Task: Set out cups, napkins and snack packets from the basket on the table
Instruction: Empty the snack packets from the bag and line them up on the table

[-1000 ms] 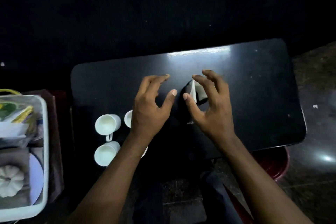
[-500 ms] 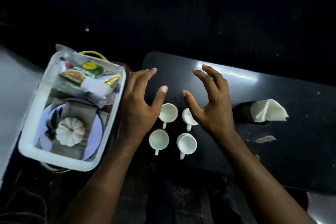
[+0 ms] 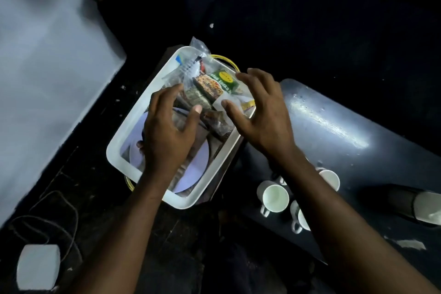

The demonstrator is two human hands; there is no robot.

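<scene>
- A pale slab [image 3: 47, 67] fills the left side; its slanting edge ends short of the basket [image 3: 119, 150], with a dark strip of floor between them.
- A small pale box [image 3: 38, 266] with a thin cord lies on the floor at lower left, well apart from the basket.
- The basket, white and rimmed, sits tilted just beside the table [image 3: 346, 138]; its right rim lies close to the table's rounded left corner.
- The left hand [image 3: 167, 133] is over the basket's middle, fingers spread and curled, gripping nothing; under it shows a round pale plate [image 3: 191, 174].
- The packets [image 3: 210, 83], in clear wrap with one green label, are piled at the basket's far end, poking above the rim, between the two hands.
- The right hand [image 3: 260, 112] reaches over the basket's right rim, fingers apart, thumb touching or just above a white packet; no grip is closed.
- The cups [image 3: 274, 198] stand in a cluster at the table's near left edge, partly hidden by the right forearm.
- The napkin holder [image 3: 412, 205] is at the far right; the tabletop beyond the cups is bare and glossy.
- Half a second ago both hands hovered over the cups; now they are over the basket, and the view has swung left.
</scene>
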